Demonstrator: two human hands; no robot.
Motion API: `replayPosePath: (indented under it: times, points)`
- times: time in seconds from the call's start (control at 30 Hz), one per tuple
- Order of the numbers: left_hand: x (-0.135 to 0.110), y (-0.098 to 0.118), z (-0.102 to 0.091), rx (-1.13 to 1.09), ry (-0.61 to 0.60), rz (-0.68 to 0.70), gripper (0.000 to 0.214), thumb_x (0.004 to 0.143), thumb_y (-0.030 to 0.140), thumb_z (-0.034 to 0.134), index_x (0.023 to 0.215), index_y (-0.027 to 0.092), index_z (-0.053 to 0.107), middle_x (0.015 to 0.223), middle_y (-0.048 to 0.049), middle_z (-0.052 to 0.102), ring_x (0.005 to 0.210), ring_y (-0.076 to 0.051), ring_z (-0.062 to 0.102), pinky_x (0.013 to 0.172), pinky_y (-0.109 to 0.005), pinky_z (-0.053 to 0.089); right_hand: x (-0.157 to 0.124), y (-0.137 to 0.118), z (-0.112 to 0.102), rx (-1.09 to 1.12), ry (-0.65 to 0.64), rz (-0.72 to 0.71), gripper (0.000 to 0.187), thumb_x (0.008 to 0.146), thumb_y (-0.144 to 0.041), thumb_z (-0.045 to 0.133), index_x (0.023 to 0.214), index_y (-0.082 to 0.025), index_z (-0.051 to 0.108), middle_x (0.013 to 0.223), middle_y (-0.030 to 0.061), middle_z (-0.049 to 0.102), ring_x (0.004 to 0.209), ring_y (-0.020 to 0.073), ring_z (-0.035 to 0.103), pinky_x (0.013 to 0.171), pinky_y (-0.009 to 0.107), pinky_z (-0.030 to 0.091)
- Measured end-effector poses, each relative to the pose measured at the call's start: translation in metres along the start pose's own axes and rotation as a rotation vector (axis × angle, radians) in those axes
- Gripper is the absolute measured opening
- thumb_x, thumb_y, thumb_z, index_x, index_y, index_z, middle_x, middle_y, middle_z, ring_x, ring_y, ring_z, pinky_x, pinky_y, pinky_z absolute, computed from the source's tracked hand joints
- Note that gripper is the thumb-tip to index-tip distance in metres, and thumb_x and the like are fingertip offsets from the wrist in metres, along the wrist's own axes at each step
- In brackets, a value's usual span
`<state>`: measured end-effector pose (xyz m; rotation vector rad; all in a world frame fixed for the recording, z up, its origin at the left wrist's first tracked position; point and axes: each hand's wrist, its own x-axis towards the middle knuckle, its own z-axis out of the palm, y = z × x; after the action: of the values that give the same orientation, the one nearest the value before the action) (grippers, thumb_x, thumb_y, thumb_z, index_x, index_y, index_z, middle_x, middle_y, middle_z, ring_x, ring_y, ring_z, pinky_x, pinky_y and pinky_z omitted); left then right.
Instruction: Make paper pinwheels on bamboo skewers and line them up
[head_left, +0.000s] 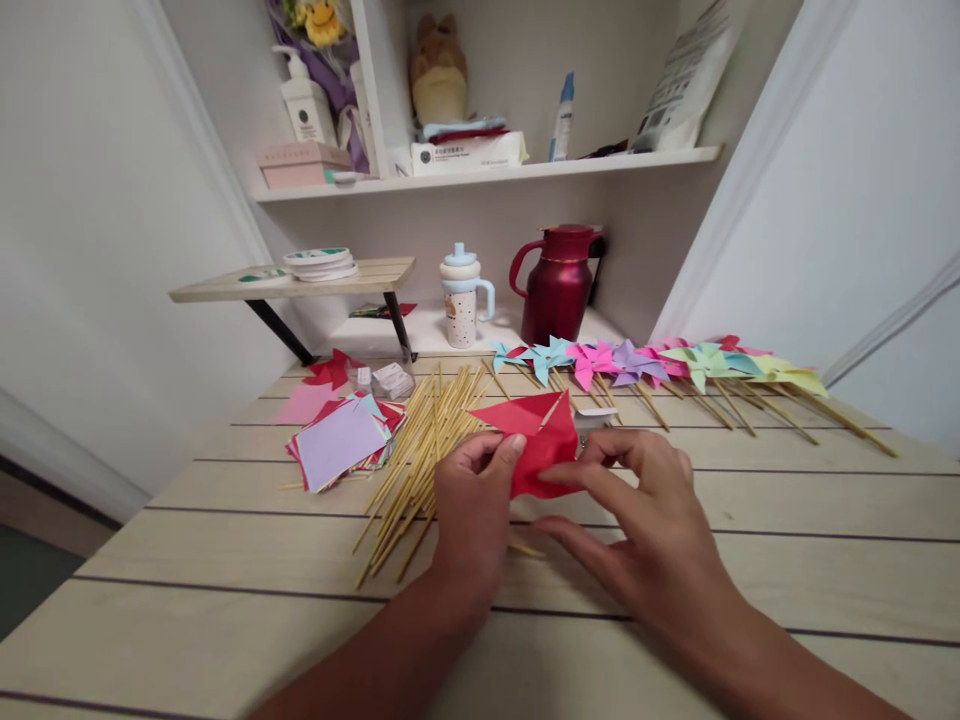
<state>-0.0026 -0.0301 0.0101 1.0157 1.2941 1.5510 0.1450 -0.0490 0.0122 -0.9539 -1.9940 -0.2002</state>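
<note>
Left fingers (508, 455) pinching red paper (547, 452), right fingers (600, 484) parted, touching

Sticks (420, 450) partly hidden behind left hand (474, 505), forearms (386, 645) cut off below, white bag's print (675, 85) unreadable

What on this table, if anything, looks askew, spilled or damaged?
Nothing looks spilled or damaged. The paper stack beside the sticks is askew: its edges don't line up, and some sticks cross one another.
</note>
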Motion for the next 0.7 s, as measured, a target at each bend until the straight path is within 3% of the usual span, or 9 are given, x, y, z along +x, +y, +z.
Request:
replayPosePath:
  times: [0.17, 0.33, 0.7]
  points:
    - [-0.006, 0.003, 0.001, -0.026, -0.052, -0.019, 0.017, 0.074, 0.032, 0.072, 0.069, 0.016, 0.071, 0.066, 0.0014, 0.063, 0.063, -0.012, 0.052, 0.063, -0.023, 0.043, 0.000, -0.002, 0.003, -0.027, 0.004, 0.014, 0.006, 0.085, -0.018, 0.069, 0.085, -0.025, 0.069, 0.092, 0.0054, 0.059, 0.086, 0.0241, 0.053, 0.075, 0.041, 0.035]
    - [-0.007, 0.003, 0.001, -0.037, -0.085, -0.053, 0.019, 0.075, 0.035, 0.072, 0.069, 0.016, 0.070, 0.064, 0.0019, 0.062, 0.061, -0.012, 0.051, 0.062, -0.024, 0.042, 0.005, 0.003, 0.000, 0.085, 0.045, 0.134, 0.010, 0.088, -0.019, 0.065, 0.080, -0.024, 0.068, 0.087, 0.0043, 0.057, 0.086, 0.0228, 0.055, 0.076, 0.041, 0.041]
    - [-0.008, 0.005, 0.003, -0.049, -0.092, -0.035, 0.017, 0.074, 0.032, 0.073, 0.067, 0.017, 0.071, 0.063, 0.0021, 0.061, 0.060, -0.011, 0.049, 0.060, -0.023, 0.039, 0.009, 0.012, -0.001, 0.303, -0.001, 0.389, 0.014, 0.086, -0.028, 0.068, 0.072, -0.024, 0.070, 0.088, 0.0047, 0.056, 0.087, 0.0227, 0.059, 0.075, 0.037, 0.048]
